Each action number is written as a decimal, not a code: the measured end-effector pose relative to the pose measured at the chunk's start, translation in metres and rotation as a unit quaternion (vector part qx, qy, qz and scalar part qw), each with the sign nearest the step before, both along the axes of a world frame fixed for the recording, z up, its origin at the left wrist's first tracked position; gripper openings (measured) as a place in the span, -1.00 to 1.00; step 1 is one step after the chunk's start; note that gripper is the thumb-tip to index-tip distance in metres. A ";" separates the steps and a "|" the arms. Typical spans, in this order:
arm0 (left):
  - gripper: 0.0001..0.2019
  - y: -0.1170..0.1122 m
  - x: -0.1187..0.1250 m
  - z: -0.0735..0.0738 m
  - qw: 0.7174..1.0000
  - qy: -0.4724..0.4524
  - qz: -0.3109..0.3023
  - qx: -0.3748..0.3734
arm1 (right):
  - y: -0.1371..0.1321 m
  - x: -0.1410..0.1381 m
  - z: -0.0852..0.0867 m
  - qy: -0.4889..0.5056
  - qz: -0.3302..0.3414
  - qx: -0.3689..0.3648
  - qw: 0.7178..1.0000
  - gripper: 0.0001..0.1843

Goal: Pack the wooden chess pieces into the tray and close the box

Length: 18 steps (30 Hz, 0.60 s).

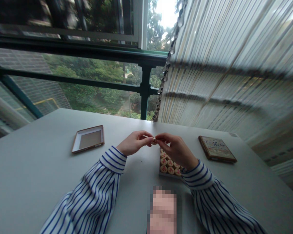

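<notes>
One small piece (154, 140) is pinched in the left hand's (134, 143) and right hand's (177, 148) grip, near one box (169, 175).

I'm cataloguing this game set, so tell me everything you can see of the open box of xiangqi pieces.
The open box of xiangqi pieces is shallow, with a greyish near edge, and lies on the white table. Inside, round, pale, wood-looking discs sit face up in close rows, marked with red characters. The right hand and its striped sleeve hide the box's right and far parts, so the full count cannot be told, nor whether either touches it.
</notes>
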State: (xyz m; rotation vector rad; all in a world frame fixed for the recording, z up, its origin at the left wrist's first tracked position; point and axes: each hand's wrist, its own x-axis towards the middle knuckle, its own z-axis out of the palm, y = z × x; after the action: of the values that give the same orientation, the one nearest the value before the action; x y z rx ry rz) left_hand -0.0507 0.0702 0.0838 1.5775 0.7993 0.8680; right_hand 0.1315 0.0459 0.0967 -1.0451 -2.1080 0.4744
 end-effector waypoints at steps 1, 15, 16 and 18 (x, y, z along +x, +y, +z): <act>-0.71 -0.001 0.000 0.001 1.000 0.001 0.000 0.001 | 0.000 0.000 0.000 0.000 0.000 0.001 1.000 -0.83; -0.69 -0.004 0.002 0.003 0.999 0.005 0.021 -0.045 | 0.001 0.003 -0.001 -0.008 -0.004 -0.003 1.000 -0.82; -0.69 -0.004 0.002 0.003 0.999 0.005 0.020 -0.044 | 0.001 0.003 -0.001 -0.010 -0.005 -0.004 1.000 -0.82; -0.69 -0.004 0.002 0.003 0.999 0.005 0.019 -0.041 | 0.001 0.003 -0.001 -0.015 -0.007 -0.004 1.000 -0.83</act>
State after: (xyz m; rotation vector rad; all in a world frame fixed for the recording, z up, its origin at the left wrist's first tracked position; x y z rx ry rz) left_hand -0.0487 0.0659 0.0871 1.5001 0.8652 0.8448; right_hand 0.1342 0.0472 0.0962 -1.0764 -2.1260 0.4638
